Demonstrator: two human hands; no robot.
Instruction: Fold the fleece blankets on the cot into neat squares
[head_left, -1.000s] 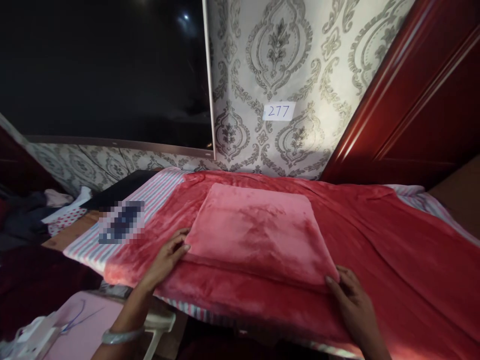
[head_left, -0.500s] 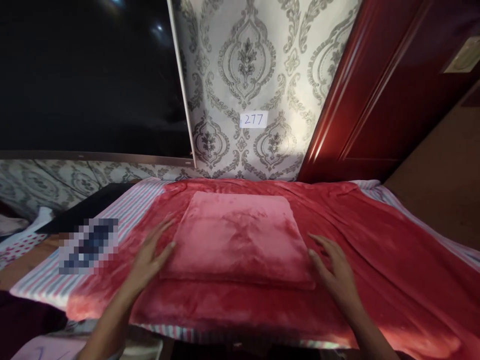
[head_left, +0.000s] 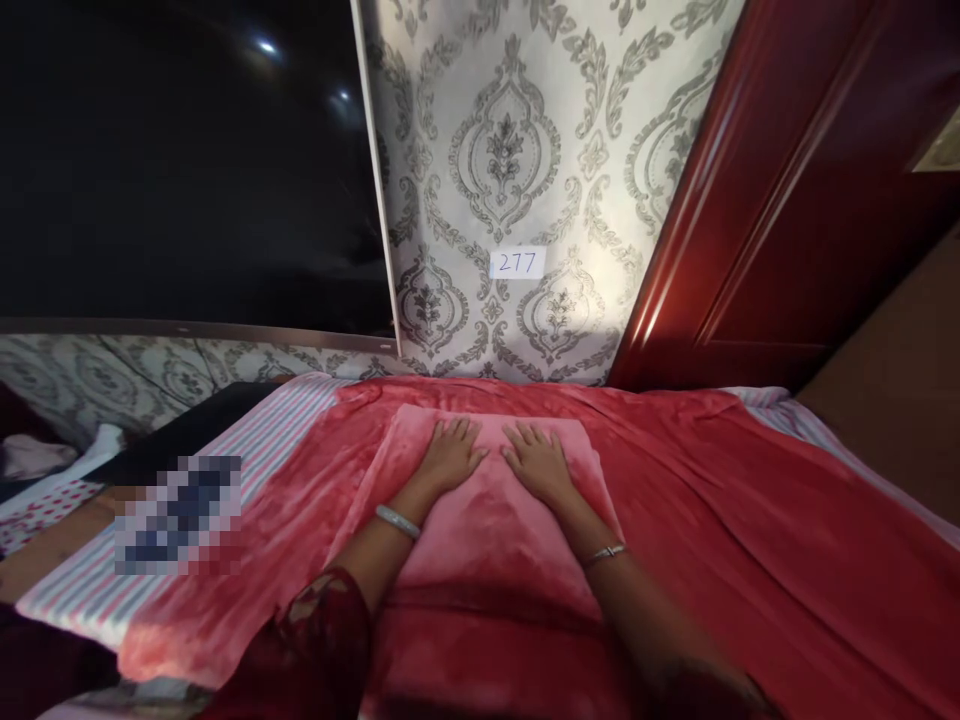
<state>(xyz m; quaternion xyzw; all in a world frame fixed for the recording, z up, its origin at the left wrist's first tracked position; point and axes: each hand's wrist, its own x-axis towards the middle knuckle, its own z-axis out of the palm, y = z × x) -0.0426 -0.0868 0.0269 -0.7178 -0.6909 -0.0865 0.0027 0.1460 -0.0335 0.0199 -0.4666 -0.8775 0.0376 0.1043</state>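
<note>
A pink plush cloth [head_left: 495,530], folded into a flat square, lies on a larger red plush blanket [head_left: 720,520]. My left hand [head_left: 451,455] rests palm down on the far left part of the folded cloth, its fingers stretched out. Beside it, on the far right part, my right hand [head_left: 538,460] presses flat with fingers spread. A narrow strip of pink cloth shows between the two hands. Neither hand grips anything. My forearms cover parts of the cloth's left and right sides.
Striped fabric [head_left: 262,430] shows under the red blanket at the left, with a blurred-out dark item [head_left: 180,515] on it. Behind stand a large black screen [head_left: 187,170], a patterned wall [head_left: 502,150] with a paper marked 277 [head_left: 517,262], and a dark red wooden panel [head_left: 750,200].
Both hands have moved inward and away from me, from beside the folded cloth's left and right edges onto its far part. The camera view has shifted slightly.
</note>
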